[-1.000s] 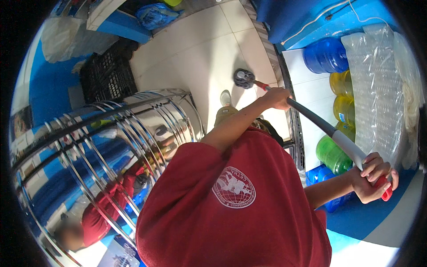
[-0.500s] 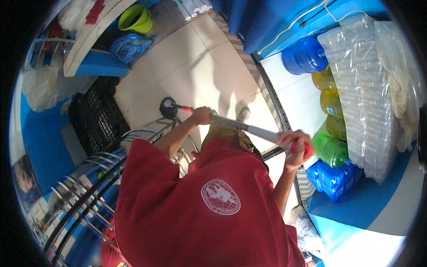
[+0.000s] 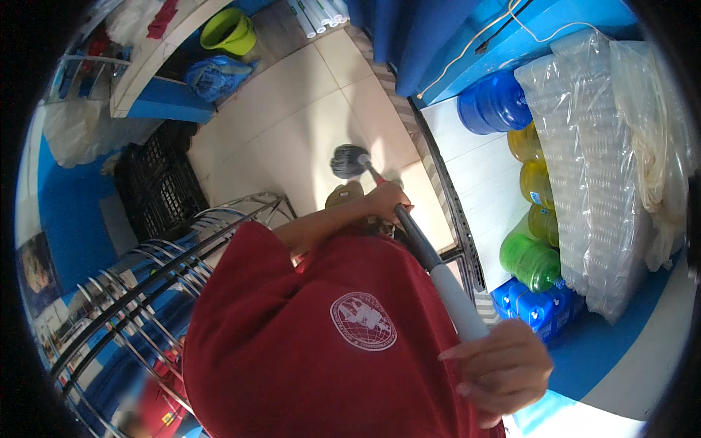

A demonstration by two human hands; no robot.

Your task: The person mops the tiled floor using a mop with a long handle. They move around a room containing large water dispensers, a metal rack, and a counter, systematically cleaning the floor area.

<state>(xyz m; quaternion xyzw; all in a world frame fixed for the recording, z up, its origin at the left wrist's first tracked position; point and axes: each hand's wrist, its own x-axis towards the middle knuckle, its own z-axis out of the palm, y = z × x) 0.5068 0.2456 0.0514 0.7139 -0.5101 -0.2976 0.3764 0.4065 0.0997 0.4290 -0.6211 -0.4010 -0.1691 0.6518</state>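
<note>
I hold a mop by its long grey and white pole [image 3: 450, 298], which slants from the lower right toward the floor. Closer to the head, my left hand [image 3: 388, 202] is wrapped round the dark lower part of the pole. My right hand [image 3: 507, 369] is closed round the upper end, near the side of my red shirt. At the bottom, the round dark mop head [image 3: 349, 161] is over the pale tiles just ahead of my feet, slightly blurred. Whether it presses on the floor I cannot tell.
A metal rack [image 3: 139, 314] stands at my left, with a black crate [image 3: 157, 186] beyond it. Far left are a green bucket [image 3: 228, 32] and a blue bag [image 3: 215, 78]. Coloured water jugs [image 3: 491, 103] and plastic-wrapped stock [image 3: 584, 168] line the right. A person [image 3: 164, 394] is at lower left.
The mop head has swung right across the tiles, from beside the rack to ahead of my feet. My left hand moved right; my right hand came back and lower in view. Both keep their grip.
</note>
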